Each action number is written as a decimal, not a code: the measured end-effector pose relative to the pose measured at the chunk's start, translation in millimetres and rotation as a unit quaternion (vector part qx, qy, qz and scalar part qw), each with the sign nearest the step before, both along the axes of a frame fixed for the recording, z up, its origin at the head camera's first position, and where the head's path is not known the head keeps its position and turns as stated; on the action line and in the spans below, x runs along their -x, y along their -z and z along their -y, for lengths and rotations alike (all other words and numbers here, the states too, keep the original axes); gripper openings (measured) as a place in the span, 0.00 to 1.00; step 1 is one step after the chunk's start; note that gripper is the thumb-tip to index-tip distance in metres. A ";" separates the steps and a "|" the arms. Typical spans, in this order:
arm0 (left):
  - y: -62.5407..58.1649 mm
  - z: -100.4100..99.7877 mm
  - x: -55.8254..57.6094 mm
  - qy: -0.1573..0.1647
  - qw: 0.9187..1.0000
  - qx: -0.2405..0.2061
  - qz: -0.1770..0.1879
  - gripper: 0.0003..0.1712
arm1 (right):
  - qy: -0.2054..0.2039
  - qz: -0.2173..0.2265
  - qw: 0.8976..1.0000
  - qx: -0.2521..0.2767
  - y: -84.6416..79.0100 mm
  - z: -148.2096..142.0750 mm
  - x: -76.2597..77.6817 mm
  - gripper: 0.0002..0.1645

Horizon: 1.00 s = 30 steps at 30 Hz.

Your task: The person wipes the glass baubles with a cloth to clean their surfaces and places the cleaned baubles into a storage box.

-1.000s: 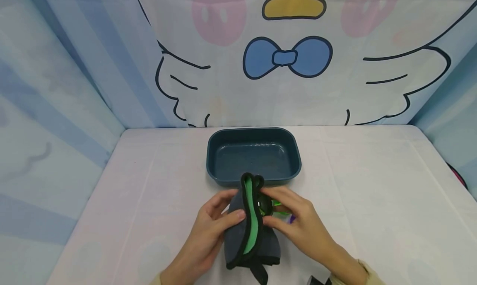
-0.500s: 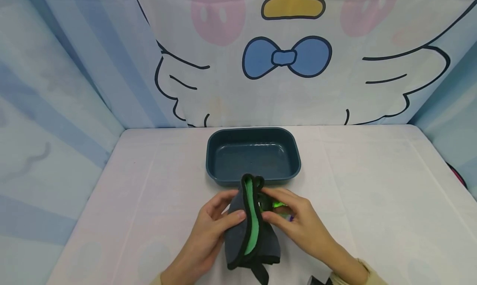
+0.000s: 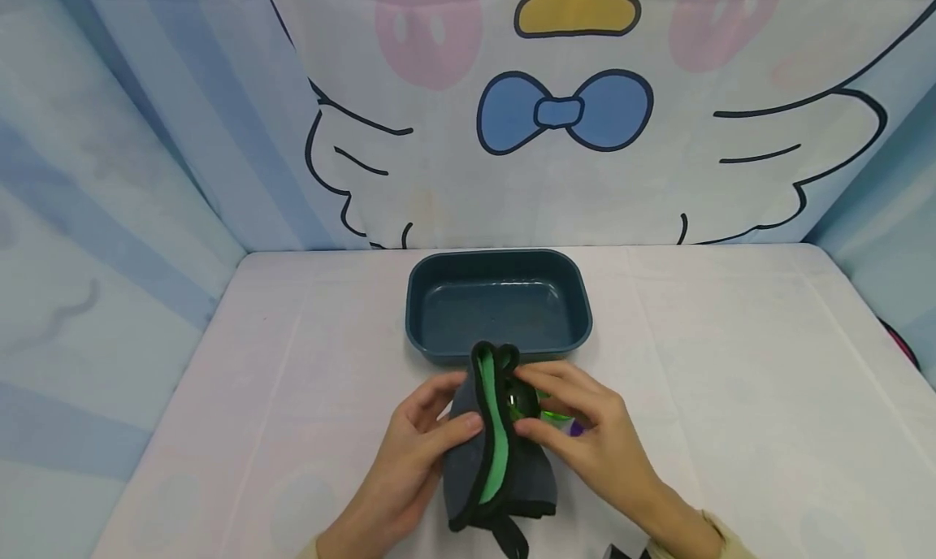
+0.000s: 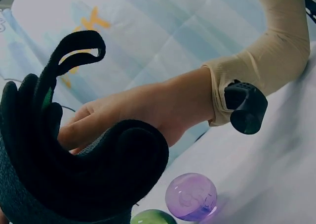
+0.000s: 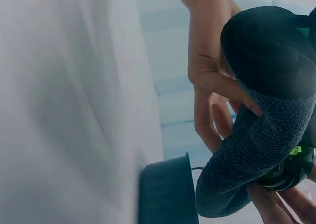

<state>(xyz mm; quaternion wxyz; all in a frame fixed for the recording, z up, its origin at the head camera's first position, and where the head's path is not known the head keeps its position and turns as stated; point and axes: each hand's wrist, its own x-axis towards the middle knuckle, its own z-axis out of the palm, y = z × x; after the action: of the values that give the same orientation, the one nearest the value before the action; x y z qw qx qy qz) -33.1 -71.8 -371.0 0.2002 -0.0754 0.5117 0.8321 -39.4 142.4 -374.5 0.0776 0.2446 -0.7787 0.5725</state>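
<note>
So there's a person with both hands busy on a dark grey fabric pouch [image 3: 483, 453], the kind with chunky black trim and a bright green lining peeking out of the slit along the front. It's held up just on the near side of a dark teal tub [image 3: 500, 303], overlapping the tub's front rim in the head view, with a black strap [image 3: 512, 536] dangling off the bottom. Left hand [image 3: 413, 453] has the pouch gripped, thumb on the front near the slit and the other fingers tucked round the far side. Right hand [image 3: 595, 421] is curled around a shiny dark round thing [image 3: 522, 399] with some green in it, pinching it between thumb and fingers right up against the right side of the pouch. Can't really tell if any of it is actually inside. Past the pouch, the left wrist view shows a see-through purple ball [image 4: 191, 197] on the white-covered desk [image 3: 746, 364], plus a green ball [image 4: 154, 217] next to it, cut off by the frame. There's also a little black gadget [image 4: 246, 110] on the beige sleeve [image 4: 281, 51], and the backdrop [image 3: 439, 177] has a big cartoon with a blue bow tie.
</note>
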 end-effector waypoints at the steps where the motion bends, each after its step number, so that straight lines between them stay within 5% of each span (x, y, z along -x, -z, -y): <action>1: -0.3 0.0 -0.1 0.000 1.000 -0.001 0.001 0.26 | -0.003 -0.010 1.000 0.004 -0.4 -0.2 -0.3 0.30; 11: -4.4 1.1 0.0 -0.004 1.000 -0.002 -0.004 0.25 | -0.031 -0.033 0.999 -0.025 -2.5 -3.6 2.0 0.40; 22: -2.9 2.1 -1.1 0.011 1.000 -0.001 0.001 0.26 | -0.033 0.056 0.998 -0.027 -5.2 -6.9 4.5 0.28; 30: -4.2 2.3 -0.1 0.002 1.000 -0.005 -0.002 0.27 | -0.001 -0.009 1.000 -0.015 -3.4 -0.6 0.8 0.33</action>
<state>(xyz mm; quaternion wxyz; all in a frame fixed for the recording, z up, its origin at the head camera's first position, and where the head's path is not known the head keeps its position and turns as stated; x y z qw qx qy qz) -33.0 -74.1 -366.7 0.2010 -0.0723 0.5081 0.8344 -40.3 143.0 -371.1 0.0804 0.2518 -0.7860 0.5589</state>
